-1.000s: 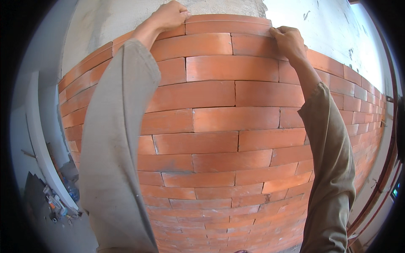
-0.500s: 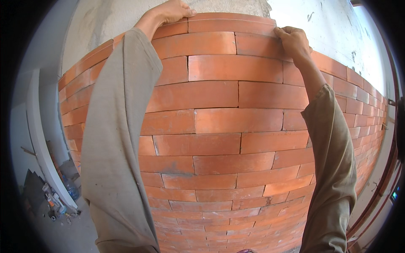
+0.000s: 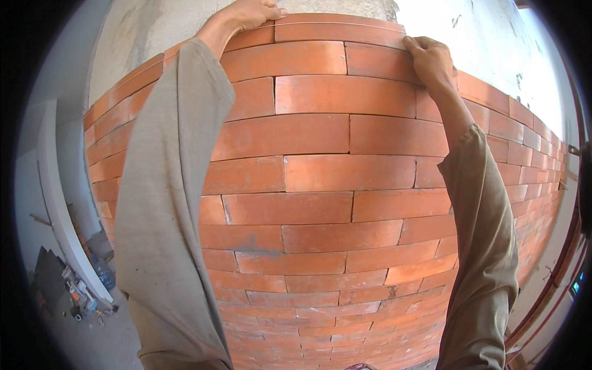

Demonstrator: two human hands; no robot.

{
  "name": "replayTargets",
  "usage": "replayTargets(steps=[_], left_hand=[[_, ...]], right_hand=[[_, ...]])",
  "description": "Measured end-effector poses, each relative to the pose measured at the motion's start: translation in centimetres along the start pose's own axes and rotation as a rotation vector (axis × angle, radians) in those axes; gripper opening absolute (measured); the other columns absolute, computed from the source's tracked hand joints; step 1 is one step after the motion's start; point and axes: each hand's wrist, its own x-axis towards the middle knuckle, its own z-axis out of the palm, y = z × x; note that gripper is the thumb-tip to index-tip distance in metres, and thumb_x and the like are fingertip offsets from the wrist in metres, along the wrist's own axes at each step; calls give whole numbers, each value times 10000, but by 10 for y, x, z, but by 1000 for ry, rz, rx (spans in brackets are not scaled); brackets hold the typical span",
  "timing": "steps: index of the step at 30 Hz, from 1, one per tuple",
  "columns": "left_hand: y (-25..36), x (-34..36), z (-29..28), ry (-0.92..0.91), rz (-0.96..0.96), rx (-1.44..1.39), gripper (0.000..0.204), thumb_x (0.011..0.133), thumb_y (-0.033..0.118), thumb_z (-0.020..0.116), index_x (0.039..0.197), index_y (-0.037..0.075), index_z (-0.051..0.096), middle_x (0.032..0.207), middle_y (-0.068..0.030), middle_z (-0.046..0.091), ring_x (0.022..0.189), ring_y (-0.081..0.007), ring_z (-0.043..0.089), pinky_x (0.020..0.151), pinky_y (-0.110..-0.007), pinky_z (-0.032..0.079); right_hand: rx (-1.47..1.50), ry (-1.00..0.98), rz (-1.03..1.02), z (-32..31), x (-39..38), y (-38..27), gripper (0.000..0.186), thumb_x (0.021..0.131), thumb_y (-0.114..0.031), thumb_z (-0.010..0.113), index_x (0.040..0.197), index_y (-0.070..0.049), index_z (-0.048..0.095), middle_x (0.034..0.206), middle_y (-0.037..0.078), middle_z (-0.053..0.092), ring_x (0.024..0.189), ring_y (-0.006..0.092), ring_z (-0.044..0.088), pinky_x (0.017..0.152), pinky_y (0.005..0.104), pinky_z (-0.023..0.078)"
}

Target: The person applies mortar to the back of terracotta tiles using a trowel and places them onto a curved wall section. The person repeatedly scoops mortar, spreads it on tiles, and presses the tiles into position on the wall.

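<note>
A long orange-red brick [image 3: 339, 29] lies at the top of the brick wall [image 3: 280, 132], directly in front of me. Its upper left corner is under the fingertips of my left hand [image 3: 246, 15], which is closed over the top edge beside the neighbouring brick [image 3: 250, 39]. At the opposite end, my right hand [image 3: 430, 58] is closed on the brick's right corner with curled fingers. A thin pale string [image 3: 345, 23] runs along the brick's face near its top edge. What the fingers do behind the brick is hidden.
Rough grey plaster [image 3: 333, 7] stands behind the top course, with a whitish wall surface [image 3: 481, 37] farther right. Rust-coloured pipes [image 3: 549, 296] run along the right edge. Tools and a bottle [image 3: 105, 275] lie on the floor at lower left, near a pale post [image 3: 58, 197].
The top course and both hands sit slightly higher in the picture, as my view has tilted a little. Both hands stay at the ends of the same brick.
</note>
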Motion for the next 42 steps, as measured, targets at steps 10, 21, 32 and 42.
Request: replayTargets(steps=[10,21,32,42], left_hand=[[13,-12,-7,-30,47,141,259,831,253,677,872,1,723,815,-170,718,720,-238,632,662,-384,479],[50,-52,-4,-127,-9,-73,616,699,249,788,1253,23,641,1145,-170,678,1098,-299,634,1011,-449,449],[49,-51,-3,-125,15,24,564,729,188,759,1252,13,638,1159,-177,677,1021,-281,671,969,-410,493],[48,-47,-2,-153,-4,176,504,775,191,736,1244,29,647,1133,-143,667,1031,-264,643,943,-395,490]], right_hand=[[105,-102,3,-10,-14,-9,408,890,-433,653,1133,-113,720,1025,81,712,931,197,643,871,335,489],[132,-98,-132,-2,-2,17,398,879,-398,678,1120,-84,720,1014,74,725,927,162,648,859,318,489],[125,-33,-119,-2,-7,14,352,850,-419,690,1030,-122,750,926,56,734,936,188,641,971,347,332],[64,-94,-111,-8,-5,11,399,878,-422,672,1124,-114,732,1010,60,733,948,165,641,890,328,468]])
